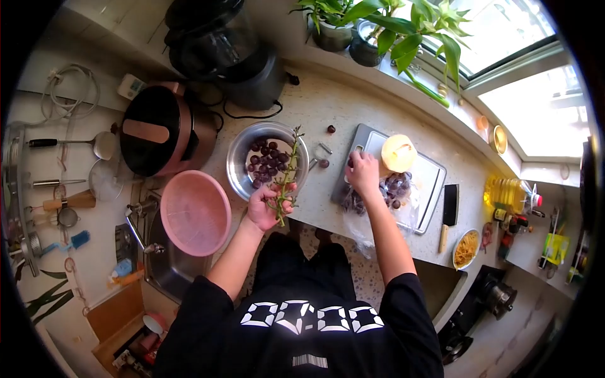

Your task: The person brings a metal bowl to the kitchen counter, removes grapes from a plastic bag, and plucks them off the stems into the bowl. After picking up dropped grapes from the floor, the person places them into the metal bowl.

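My left hand [270,205] is closed round a green grape stem [291,170] stripped of most of its fruit, which it holds upright over the near right rim of a steel bowl [234,165]. Loose dark grapes [266,160] lie in that bowl. My right hand [363,171] has its fingers curled down above the left part of a grey-edged cutting board [428,205]; what they grip is hidden. Just beside it, a clear plastic bag [362,230] of purple grapes [396,186] spreads over the board's near side. A pale yellow cut fruit [398,153] sits behind the bag.
A pink basin [195,213] rests over the sink [173,268] at left. Behind it stands a rice cooker [157,129]. A cleaver [450,208] and a bowl of yellow strips [466,249] lie right of the board. A peeler-like tool [323,150] and two stray grapes lie between bowl and board.
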`<state>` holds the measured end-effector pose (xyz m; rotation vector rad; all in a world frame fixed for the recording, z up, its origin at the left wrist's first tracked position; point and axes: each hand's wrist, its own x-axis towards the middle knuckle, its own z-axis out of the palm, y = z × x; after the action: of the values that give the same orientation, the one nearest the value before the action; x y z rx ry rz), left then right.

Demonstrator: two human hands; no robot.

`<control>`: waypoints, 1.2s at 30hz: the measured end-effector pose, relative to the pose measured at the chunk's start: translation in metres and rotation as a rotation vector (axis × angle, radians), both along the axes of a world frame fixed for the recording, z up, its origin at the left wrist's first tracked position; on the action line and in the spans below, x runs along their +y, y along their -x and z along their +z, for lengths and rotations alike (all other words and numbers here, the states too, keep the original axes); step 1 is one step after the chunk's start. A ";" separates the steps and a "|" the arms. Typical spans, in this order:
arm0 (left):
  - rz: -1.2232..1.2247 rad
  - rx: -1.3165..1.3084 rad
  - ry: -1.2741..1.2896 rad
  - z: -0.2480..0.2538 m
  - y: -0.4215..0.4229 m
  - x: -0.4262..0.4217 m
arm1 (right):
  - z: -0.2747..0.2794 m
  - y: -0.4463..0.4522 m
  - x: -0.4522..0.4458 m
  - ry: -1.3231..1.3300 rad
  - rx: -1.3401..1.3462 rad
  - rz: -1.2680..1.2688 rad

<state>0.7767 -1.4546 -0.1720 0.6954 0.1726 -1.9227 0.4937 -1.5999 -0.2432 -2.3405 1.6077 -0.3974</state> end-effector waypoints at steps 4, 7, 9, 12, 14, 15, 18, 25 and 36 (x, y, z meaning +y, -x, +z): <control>0.018 0.054 0.014 -0.004 -0.008 0.008 | -0.008 -0.051 0.016 -0.057 -0.209 0.164; 0.044 0.082 0.020 0.000 -0.016 0.014 | -0.025 -0.075 0.023 0.001 -0.120 0.119; 0.063 0.078 0.029 0.001 -0.024 0.021 | -0.034 -0.078 0.025 0.000 -0.092 0.079; 0.083 0.070 0.048 -0.003 -0.035 0.031 | -0.039 -0.076 0.029 0.024 -0.151 0.049; 0.103 0.081 0.050 -0.004 -0.044 0.037 | -0.034 -0.077 0.031 -0.016 -0.194 -0.006; 0.111 0.087 0.049 -0.004 -0.047 0.041 | -0.033 -0.076 0.032 -0.037 -0.214 -0.035; 0.160 0.102 0.027 -0.004 -0.054 0.046 | -0.025 -0.077 0.034 -0.043 -0.236 -0.049; 0.181 0.095 0.020 -0.003 -0.064 0.049 | -0.036 -0.094 0.060 -0.034 -0.162 0.189; 0.160 0.089 -0.002 -0.005 -0.065 0.044 | -0.045 -0.089 0.091 -0.011 -0.219 0.024</control>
<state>0.8416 -1.4103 -0.1765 0.5799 0.2777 -1.8014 0.5828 -1.5086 -0.2883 -2.2185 1.4743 -0.6146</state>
